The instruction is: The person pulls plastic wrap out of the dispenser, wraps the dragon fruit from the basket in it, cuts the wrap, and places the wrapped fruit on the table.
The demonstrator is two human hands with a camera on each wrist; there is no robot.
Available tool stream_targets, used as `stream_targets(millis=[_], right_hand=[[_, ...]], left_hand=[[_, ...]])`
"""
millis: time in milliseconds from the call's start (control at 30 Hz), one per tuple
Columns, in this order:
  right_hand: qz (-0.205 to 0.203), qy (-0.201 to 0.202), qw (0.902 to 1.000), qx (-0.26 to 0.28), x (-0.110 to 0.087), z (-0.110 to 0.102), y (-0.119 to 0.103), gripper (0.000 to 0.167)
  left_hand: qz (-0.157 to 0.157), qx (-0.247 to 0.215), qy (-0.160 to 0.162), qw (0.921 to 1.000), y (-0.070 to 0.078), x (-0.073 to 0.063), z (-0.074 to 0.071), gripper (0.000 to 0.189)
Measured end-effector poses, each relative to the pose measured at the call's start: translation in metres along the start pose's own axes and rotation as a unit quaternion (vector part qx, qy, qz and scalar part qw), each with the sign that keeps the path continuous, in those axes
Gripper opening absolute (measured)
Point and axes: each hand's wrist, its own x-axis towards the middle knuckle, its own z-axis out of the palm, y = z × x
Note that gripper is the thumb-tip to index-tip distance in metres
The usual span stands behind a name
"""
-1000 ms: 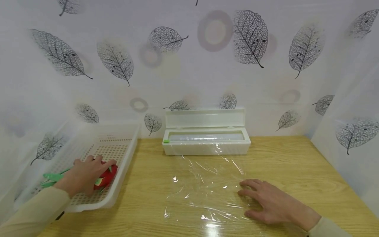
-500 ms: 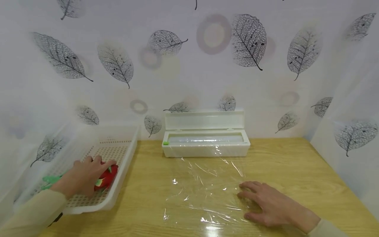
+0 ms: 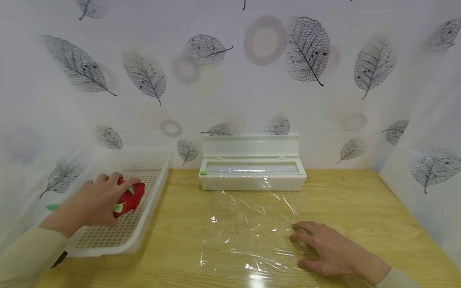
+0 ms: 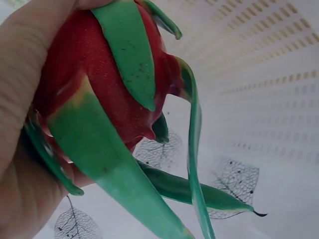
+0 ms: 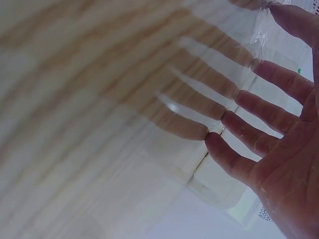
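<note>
My left hand (image 3: pixel 95 202) grips a red dragon fruit (image 3: pixel 130 199) with long green scales, over the white basket (image 3: pixel 145 224) at the left. The left wrist view shows the dragon fruit (image 4: pixel 119 74) close up, with the thumb and fingers curled round it. My right hand (image 3: pixel 329 248) lies on the table with fingers spread, its fingertips on the right edge of a sheet of clear cling film (image 3: pixel 248 236). In the right wrist view the fingertips (image 5: pixel 217 142) press the tabletop. The film runs from a white dispenser box (image 3: pixel 252 182) at the back.
The dispenser's lid (image 3: pixel 251 146) stands up, and a green slider (image 3: pixel 203 173) sits at its left end. A wooden table (image 3: pixel 342 192) lies beneath everything. Leaf-patterned sheeting (image 3: pixel 230 92) closes in the back and both sides.
My left hand has lifted the dragon fruit up from the basket's bottom and drawn slightly left. My right hand has stayed in place on the film's edge.
</note>
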Motion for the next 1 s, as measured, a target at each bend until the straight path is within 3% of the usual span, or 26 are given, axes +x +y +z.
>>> stream_targets(millis=[333,833,1000], right_hand=[[0.007,-0.009,0.9999,0.004,-0.001,0.000,0.001,0.050],[0.010,-0.008,0.9999,0.003,-0.001,-0.001,0.000,0.049],[0.010,-0.012,0.9999,0.007,-0.001,-0.001,0.000,0.049]], left_hand=[[0.012,-0.001,0.054,0.9985,0.011,0.000,-0.016,0.110],[0.000,-0.001,0.053,0.9986,0.015,0.001,-0.032,0.116],[0.006,0.003,0.067,0.9977,0.018,0.001,-0.035,0.115]])
